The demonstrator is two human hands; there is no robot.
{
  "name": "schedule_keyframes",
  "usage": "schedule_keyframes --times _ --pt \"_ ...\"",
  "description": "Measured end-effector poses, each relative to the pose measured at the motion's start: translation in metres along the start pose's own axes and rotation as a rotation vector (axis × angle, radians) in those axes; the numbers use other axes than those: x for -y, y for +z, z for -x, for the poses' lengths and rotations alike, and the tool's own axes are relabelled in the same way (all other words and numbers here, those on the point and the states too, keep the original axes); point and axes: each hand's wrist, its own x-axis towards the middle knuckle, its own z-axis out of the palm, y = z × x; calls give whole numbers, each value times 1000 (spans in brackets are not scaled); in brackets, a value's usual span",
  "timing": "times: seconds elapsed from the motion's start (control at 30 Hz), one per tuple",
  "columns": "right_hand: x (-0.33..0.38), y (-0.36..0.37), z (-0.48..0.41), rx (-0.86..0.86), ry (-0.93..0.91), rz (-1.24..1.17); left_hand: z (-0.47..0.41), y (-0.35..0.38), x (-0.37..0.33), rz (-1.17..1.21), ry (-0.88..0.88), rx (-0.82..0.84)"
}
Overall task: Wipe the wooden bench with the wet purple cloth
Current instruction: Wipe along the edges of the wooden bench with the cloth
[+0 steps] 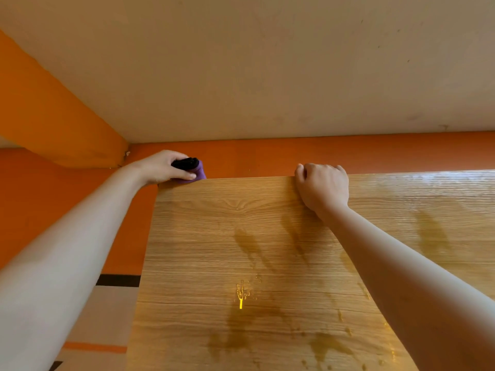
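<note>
Purple cloth (201, 173) sits bunched at the far left corner of the wooden bench (241, 236), pressed onto the top where it meets the orange wall (267, 156). The left hand (160, 167) grips it, fingers (187, 174) curled round the wad. Only a small fold pokes out past the fingertips toward the right. Something black (186, 162) lies on top of the wad inside the grip; it may be part of the cloth or a separate item, and the view does not settle which.

The right hand (322, 186) is well apart from the cloth, further along the far edge. Its fingers are curled over that edge, apparently clasping the board to brace it, with the fingertips hidden behind it.

The step in hand looks like wiping the back strip. To do it well, I would flatten the wad so that more fabric meets the wood. Then I would draw it along the grain from the corner toward the bracing hand, with steady downward pressure, and lift that hand aside as the cloth nears. Overlapping passes should then work toward the near side, where damp streaks (246, 245) and beaded droplets (242, 293) show. The nearer part probably needs a firmer, drier pass to avoid leaving marks.
</note>
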Motion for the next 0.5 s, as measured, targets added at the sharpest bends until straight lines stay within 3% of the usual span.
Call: schedule_keyframes --times 0.33,0.5 --pt "-1 0 1 -12 -9 -15 26 -13 43 289 -54 -192" --pt "-1 -1 0 -11 -15 -20 49 -1 65 282 -55 -424"
